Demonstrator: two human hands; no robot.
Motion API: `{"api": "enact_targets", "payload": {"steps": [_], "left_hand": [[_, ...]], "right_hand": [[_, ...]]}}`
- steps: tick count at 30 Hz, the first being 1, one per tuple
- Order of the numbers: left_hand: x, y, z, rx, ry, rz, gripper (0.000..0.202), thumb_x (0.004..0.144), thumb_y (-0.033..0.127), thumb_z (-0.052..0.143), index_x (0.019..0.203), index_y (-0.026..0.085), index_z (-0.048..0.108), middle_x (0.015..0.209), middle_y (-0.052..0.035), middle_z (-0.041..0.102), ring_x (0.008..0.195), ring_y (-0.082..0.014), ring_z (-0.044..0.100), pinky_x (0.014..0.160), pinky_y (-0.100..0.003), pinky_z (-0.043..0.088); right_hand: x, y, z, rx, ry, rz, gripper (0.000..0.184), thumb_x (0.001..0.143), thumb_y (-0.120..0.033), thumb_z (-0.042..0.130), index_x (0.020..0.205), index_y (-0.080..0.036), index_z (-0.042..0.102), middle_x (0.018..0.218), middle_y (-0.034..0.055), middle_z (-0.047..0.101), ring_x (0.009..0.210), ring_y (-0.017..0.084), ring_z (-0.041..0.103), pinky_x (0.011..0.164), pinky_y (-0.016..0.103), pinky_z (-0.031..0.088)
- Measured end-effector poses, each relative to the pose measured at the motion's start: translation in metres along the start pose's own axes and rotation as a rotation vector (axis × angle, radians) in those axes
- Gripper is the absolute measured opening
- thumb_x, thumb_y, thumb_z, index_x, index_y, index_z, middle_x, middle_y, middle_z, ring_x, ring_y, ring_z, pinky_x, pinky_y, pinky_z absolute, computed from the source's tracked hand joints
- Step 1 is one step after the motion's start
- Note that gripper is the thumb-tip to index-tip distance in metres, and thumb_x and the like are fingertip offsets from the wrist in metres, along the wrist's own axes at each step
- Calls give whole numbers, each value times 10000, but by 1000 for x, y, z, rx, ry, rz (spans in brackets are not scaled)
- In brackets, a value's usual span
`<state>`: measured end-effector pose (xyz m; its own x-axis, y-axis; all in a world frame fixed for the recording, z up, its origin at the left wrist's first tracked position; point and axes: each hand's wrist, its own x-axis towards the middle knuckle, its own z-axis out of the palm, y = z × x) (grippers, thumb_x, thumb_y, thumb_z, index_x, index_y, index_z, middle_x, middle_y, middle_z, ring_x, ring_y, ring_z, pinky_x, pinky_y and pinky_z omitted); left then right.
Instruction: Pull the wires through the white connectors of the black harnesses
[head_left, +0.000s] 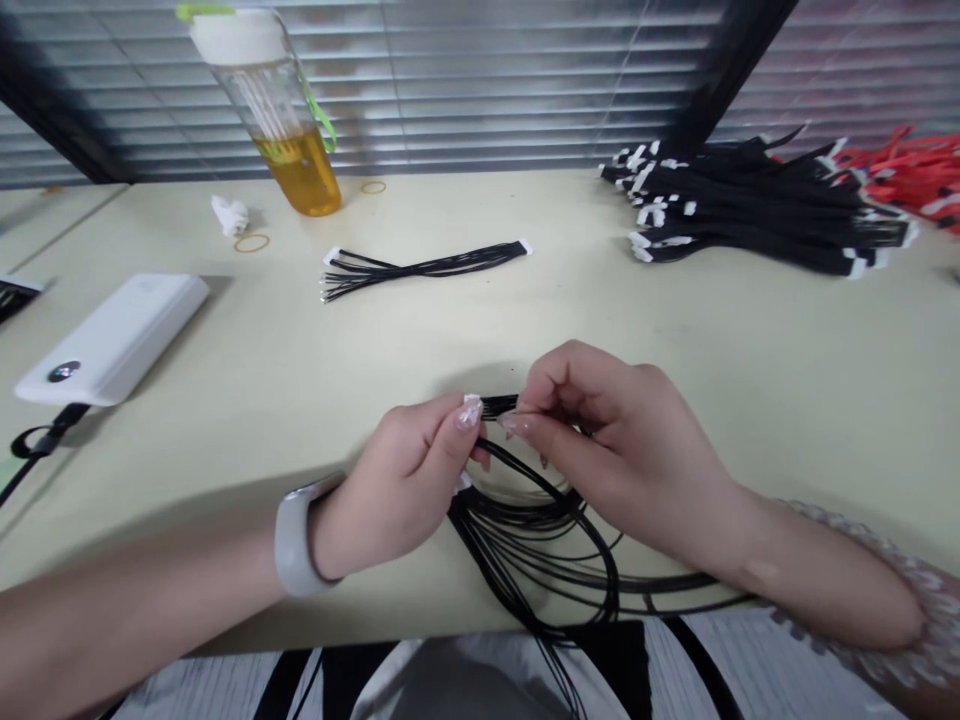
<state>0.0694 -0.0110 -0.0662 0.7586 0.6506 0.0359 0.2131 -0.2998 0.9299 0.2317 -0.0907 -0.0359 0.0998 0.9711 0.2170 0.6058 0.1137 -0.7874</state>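
My left hand point(420, 465) pinches a small white connector point(471, 403) between thumb and fingers, with black wires running out of it to the right. At those wires, just beside the connector, my right hand point(615, 430) has its thumb and forefinger pressed together on a thin black wire point(501, 405). Below both hands a loose bundle of black wires point(517, 560) loops over the table edge. Another white connector shows in part under my left hand. Farther back lies a separate black wire harness point(427, 268), with a white connector at its right end and loose wire ends at its left.
A heap of black harnesses point(750, 210) lies at the back right beside red ones point(915, 175). A bottle of amber liquid point(300, 165), crumpled tissue point(230, 215) and rubber bands point(251, 243) are at the back left. A white power bank point(120, 335) with a cable is at left.
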Motion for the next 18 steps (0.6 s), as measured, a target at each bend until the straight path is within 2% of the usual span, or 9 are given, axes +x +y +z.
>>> {"api": "enact_targets", "payload": {"steps": [3, 5, 7, 9, 11, 12, 14, 16, 18], "left_hand": [[5, 0, 1, -38, 56, -52, 435, 928, 480, 344, 681, 156, 497, 546, 26, 472, 362, -39, 390, 319, -143, 319], [9, 1, 2, -90, 125, -110, 434, 906, 523, 370, 695, 162, 486, 528, 39, 449, 340, -42, 386, 304, -149, 324], [13, 2, 3, -148, 210, -170, 452, 880, 574, 383, 701, 169, 475, 495, 51, 418, 310, -48, 366, 284, -158, 316], [15, 3, 3, -195, 273, -219, 459, 865, 593, 397, 692, 175, 472, 446, 61, 378, 279, -54, 340, 266, -164, 290], [15, 2, 3, -237, 310, -252, 442, 865, 577, 414, 683, 179, 470, 411, 65, 351, 262, -61, 326, 261, -166, 273], [15, 2, 4, -258, 320, -257, 428, 867, 564, 421, 685, 180, 470, 407, 65, 352, 261, -64, 330, 261, -166, 269], [14, 0, 4, -284, 335, -250, 404, 868, 543, 435, 694, 181, 473, 417, 60, 373, 270, -67, 352, 265, -162, 270], [14, -1, 5, -286, 341, -240, 395, 868, 532, 446, 693, 179, 474, 430, 56, 390, 279, -66, 369, 266, -158, 271], [13, -2, 5, -277, 345, -238, 395, 866, 526, 456, 682, 176, 473, 439, 55, 396, 282, -62, 372, 266, -154, 275]], "right_hand": [[3, 7, -3, -128, -5, -106, 96, 828, -115, 532, 891, -182, 504, 664, -53, 525, 565, 53, 471, 547, 169, 390], [4, 11, -8, -317, -5, -205, 280, 816, -126, 561, 1085, -174, 501, 848, 3, 580, 705, 92, 538, 639, 203, 438], [2, 11, -15, -511, 43, -293, 441, 804, -224, 621, 1204, -139, 458, 1030, 86, 546, 875, 153, 541, 748, 266, 457], [-2, 5, -21, -623, 140, -368, 431, 786, -358, 656, 1110, -116, 509, 1014, 109, 523, 888, 174, 518, 744, 281, 444], [-7, -4, -24, -634, 141, -412, 268, 813, -408, 618, 833, -149, 554, 791, 44, 523, 701, 129, 488, 596, 248, 384], [-10, -9, -25, -618, 71, -401, 280, 848, -400, 574, 707, -162, 527, 679, 14, 495, 600, 105, 445, 531, 245, 329], [-13, -14, -23, -581, -154, -286, 405, 902, -377, 485, 559, -164, 454, 525, -13, 433, 469, 80, 356, 468, 257, 238], [-13, -15, -21, -556, -340, -127, 427, 913, -353, 453, 530, -165, 456, 482, -15, 439, 425, 74, 327, 454, 262, 212], [-13, -13, -19, -543, -394, -45, 380, 891, -329, 479, 543, -175, 484, 483, -17, 467, 419, 77, 336, 454, 265, 211]]}}
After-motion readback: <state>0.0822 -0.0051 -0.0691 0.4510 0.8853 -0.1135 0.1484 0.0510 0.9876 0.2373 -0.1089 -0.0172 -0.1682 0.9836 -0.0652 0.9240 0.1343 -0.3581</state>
